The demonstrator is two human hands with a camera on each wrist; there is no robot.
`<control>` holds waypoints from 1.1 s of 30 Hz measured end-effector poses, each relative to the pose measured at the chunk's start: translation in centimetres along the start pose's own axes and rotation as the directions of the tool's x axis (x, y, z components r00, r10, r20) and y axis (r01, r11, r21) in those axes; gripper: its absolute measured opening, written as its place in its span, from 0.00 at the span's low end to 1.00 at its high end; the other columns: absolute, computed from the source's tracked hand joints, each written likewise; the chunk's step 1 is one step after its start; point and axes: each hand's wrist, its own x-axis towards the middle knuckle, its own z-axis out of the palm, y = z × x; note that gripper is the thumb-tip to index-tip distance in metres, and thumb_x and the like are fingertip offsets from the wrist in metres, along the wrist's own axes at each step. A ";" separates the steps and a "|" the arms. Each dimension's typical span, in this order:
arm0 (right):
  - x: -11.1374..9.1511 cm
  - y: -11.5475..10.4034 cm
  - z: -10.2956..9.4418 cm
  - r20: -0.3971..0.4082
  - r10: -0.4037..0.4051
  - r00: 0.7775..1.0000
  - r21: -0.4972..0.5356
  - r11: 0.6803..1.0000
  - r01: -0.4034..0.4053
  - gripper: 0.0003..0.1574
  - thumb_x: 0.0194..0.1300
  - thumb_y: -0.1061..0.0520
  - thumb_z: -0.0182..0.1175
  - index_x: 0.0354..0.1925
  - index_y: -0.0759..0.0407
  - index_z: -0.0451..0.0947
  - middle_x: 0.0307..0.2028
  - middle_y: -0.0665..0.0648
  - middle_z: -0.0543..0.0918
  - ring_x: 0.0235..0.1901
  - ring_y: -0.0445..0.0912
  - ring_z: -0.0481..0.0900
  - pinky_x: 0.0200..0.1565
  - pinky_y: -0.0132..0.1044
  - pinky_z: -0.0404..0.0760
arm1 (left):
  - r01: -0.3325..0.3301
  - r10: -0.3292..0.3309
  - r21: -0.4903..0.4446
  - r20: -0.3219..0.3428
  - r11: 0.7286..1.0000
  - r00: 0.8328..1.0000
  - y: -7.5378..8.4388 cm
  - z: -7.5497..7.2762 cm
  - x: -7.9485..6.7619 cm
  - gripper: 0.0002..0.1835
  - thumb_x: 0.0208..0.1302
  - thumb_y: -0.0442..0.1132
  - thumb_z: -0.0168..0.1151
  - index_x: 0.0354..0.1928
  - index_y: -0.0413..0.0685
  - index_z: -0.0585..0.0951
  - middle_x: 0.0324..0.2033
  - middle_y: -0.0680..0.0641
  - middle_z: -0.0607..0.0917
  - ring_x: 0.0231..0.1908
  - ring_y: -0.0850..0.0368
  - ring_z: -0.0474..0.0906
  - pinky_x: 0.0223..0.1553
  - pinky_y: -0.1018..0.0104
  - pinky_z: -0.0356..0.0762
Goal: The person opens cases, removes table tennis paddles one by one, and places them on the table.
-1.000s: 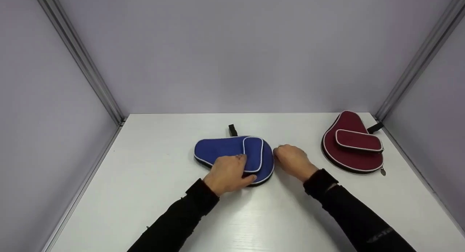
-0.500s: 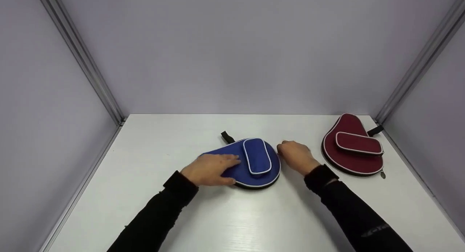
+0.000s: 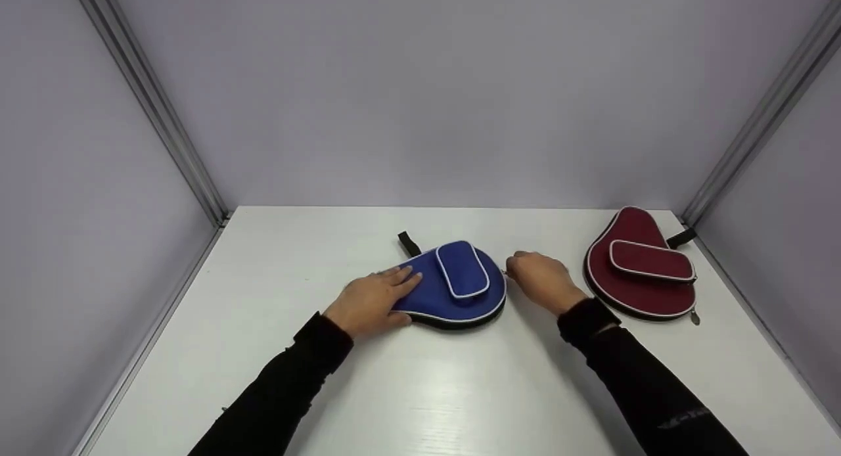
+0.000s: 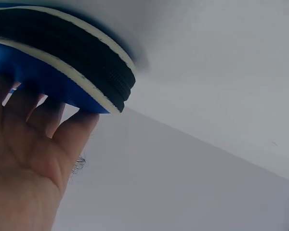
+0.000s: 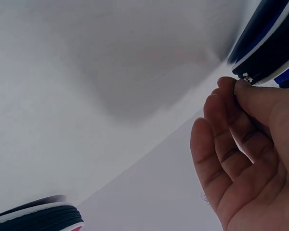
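Observation:
A blue table tennis bat case [image 3: 430, 295], piped in white, lies on the white table with its narrow end to the left. My left hand [image 3: 371, 303] rests on that narrow end and hides most of it, fingers extended over the top. In the left wrist view the case's dark zipped side [image 4: 72, 45] shows beyond the fingers [image 4: 62, 130]. At the rounded right end, my right hand [image 3: 542, 282] pinches the zipper pull between thumb and forefinger. A metal zipper slider [image 5: 245, 77] shows right at those fingertips, which cover the pull itself.
A dark red bat case [image 3: 631, 229] of the same shape lies at the table's back right, its black strap [image 3: 681, 238] reaching the right wall. Pale panels [image 3: 420, 101] enclose the back and both sides. The blue case's black strap [image 3: 409, 244] sticks out backward.
My left hand has moved left from the pocket to the narrow end. The blue case has turned, its narrow end swinging toward me. My right hand has shifted slightly right, staying at the rounded end.

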 end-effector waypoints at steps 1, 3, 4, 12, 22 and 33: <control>0.1 0.1 0.0 0.002 0.001 1.000 0.004 1.000 -0.001 0.07 0.82 0.61 0.71 0.41 0.61 0.91 0.40 0.62 0.92 0.42 0.62 0.95 0.36 0.60 0.95 | 0.013 -0.013 0.004 -0.004 1.000 1.000 0.0 0.1 0.2 0.45 0.83 0.59 0.73 0.92 0.52 0.69 0.90 0.40 0.72 0.89 0.38 0.72 0.82 0.38 0.82; 0.1 0.1 -0.1 0.005 0.003 1.000 0.005 1.000 -0.003 0.08 0.82 0.62 0.70 0.40 0.61 0.90 0.39 0.62 0.92 0.41 0.61 0.95 0.36 0.60 0.95 | 0.038 -0.037 0.009 -0.009 0.999 0.999 0.1 0.1 0.7 0.45 0.83 0.60 0.73 0.92 0.52 0.69 0.90 0.40 0.71 0.89 0.37 0.72 0.82 0.37 0.82; 0.2 0.2 -0.2 0.004 0.006 1.000 0.005 1.000 -0.006 0.08 0.82 0.62 0.69 0.40 0.61 0.90 0.39 0.62 0.92 0.40 0.61 0.95 0.36 0.60 0.95 | 0.048 -0.047 0.011 -0.009 0.999 0.999 0.1 0.0 0.9 0.45 0.83 0.60 0.72 0.92 0.52 0.69 0.90 0.39 0.71 0.88 0.37 0.72 0.82 0.37 0.82; 0.3 0.4 0.1 -0.009 0.014 1.000 0.016 1.000 -0.014 0.08 0.81 0.63 0.69 0.39 0.61 0.89 0.38 0.61 0.92 0.37 0.59 0.94 0.34 0.60 0.93 | 0.085 -0.085 0.008 -0.013 0.996 0.996 -0.1 0.0 2.8 0.43 0.85 0.59 0.70 0.92 0.49 0.69 0.90 0.38 0.72 0.88 0.35 0.72 0.83 0.37 0.81; 0.1 -0.2 0.0 -0.015 0.010 1.000 0.029 1.000 -0.009 0.07 0.81 0.63 0.70 0.40 0.60 0.90 0.38 0.60 0.92 0.38 0.58 0.94 0.35 0.60 0.94 | 0.137 -0.137 0.011 -0.017 0.990 0.990 -0.1 -0.1 4.7 0.44 0.85 0.58 0.70 0.93 0.50 0.68 0.90 0.38 0.72 0.89 0.37 0.71 0.84 0.39 0.79; -0.5 -2.0 -0.2 -0.014 -0.045 0.999 0.040 0.998 0.045 0.06 0.81 0.62 0.70 0.42 0.60 0.90 0.38 0.61 0.93 0.37 0.57 0.94 0.34 0.58 0.93 | 0.162 -0.161 0.015 -0.057 0.987 0.985 0.5 -0.4 5.8 0.43 0.85 0.57 0.71 0.91 0.47 0.70 0.88 0.37 0.74 0.87 0.36 0.74 0.85 0.41 0.79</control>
